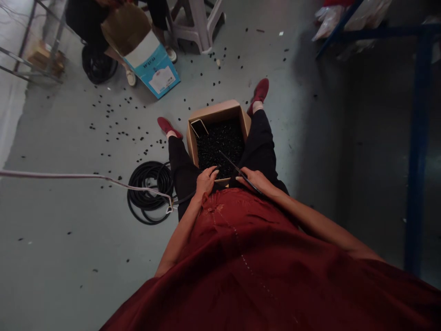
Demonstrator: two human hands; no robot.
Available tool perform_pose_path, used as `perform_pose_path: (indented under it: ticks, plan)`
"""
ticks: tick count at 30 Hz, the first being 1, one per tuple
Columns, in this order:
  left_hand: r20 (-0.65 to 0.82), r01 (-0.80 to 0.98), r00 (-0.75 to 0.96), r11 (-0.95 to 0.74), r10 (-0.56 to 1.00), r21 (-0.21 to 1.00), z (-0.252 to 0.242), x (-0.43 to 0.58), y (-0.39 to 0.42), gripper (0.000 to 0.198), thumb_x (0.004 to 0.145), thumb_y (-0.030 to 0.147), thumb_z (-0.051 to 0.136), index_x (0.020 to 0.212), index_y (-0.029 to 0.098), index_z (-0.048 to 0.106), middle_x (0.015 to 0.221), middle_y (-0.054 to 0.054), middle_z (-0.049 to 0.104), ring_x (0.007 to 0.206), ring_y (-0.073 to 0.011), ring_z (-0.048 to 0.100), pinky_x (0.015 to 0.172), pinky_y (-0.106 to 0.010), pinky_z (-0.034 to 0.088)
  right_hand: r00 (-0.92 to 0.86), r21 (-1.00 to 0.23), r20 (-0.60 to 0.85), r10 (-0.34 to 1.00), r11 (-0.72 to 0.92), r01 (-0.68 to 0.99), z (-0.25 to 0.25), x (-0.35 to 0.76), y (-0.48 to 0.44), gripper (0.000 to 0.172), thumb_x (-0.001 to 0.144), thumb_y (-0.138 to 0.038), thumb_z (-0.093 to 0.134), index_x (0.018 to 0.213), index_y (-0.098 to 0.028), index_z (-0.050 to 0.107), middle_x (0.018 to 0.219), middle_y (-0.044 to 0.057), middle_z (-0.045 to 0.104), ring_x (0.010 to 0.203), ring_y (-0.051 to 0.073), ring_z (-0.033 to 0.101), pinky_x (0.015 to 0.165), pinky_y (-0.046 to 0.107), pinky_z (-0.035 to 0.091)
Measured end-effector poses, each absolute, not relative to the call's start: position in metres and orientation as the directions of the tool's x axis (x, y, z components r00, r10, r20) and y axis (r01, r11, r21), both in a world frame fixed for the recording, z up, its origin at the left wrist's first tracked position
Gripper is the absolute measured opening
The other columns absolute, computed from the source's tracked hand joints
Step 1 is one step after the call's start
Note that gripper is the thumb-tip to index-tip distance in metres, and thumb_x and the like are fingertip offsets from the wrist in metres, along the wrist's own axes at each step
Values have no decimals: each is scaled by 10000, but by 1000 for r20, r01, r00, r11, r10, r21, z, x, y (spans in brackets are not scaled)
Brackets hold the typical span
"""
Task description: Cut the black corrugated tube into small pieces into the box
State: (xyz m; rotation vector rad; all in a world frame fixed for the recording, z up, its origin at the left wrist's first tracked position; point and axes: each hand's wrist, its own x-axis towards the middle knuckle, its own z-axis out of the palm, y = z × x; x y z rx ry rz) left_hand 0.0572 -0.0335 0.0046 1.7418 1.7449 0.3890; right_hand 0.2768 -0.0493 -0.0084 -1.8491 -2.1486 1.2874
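Note:
My left hand (206,180) is closed on the end of a black tube (186,198), at the near edge of an open cardboard box. That tube runs back across my thigh to a coil of black tubing (138,188) on the floor. My right hand (255,178) is closed around a long thin dark tool (230,161), which looks like a blade and slants up over the box; its exact kind is unclear. Between my legs, the cardboard box (216,108) holds many small black pieces (223,142). A dark rectangle with a pale rim (199,128), phone-like, leans in its far left corner.
Small black bits (110,110) are scattered over the grey floor. Ahead stand a blue and white carton (155,69), another person's feet (131,77) and a plastic stool (198,32). A pale cord (86,175) crosses from the left. A blue metal frame (415,151) stands at right.

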Motion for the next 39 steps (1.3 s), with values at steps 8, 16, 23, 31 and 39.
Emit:
perform_pose_path:
  ticks: [8,16,23,31,39]
  plan:
    - [-186,768,52,79,981,636,6,52,-33,215,837,183,583,1045,147,625,1039,-69,681,967,-172,624,881,-292,473,-312,-691,-423,851,-80,718,-4,289,-54,436,884,-546,439,1178,-235,520,991,84,687,914,261,642,718,295,421]
    - [-119,760,71,24,990,650,9,49,-31,230,879,212,535,1067,165,659,1040,-69,682,975,-169,622,895,-288,470,-424,-723,-404,810,1,691,2,289,-59,571,836,-575,515,1247,-182,466,1192,140,583,1029,267,579,807,321,423]
    - [-161,654,20,108,987,749,5,50,-30,242,868,210,541,1066,171,674,1051,-53,702,965,-158,638,901,-286,487,-457,-700,-433,777,29,713,6,289,-56,584,828,-619,496,1219,-185,476,1163,139,596,1016,270,587,788,315,423]
    - [-207,597,21,153,978,788,6,53,-31,281,862,253,546,1098,163,671,1085,-65,699,929,-161,654,890,-301,509,-471,-718,-398,787,53,694,4,282,-54,574,844,-621,471,1214,-183,470,1147,140,600,1009,273,591,800,327,427]
    - [-175,610,45,111,984,785,6,55,-34,261,867,249,550,1077,160,676,1140,-70,686,1067,-173,623,984,-320,470,-452,-734,-383,806,33,679,4,275,-52,560,839,-604,499,1218,-193,468,1170,131,596,1018,270,587,807,330,432]
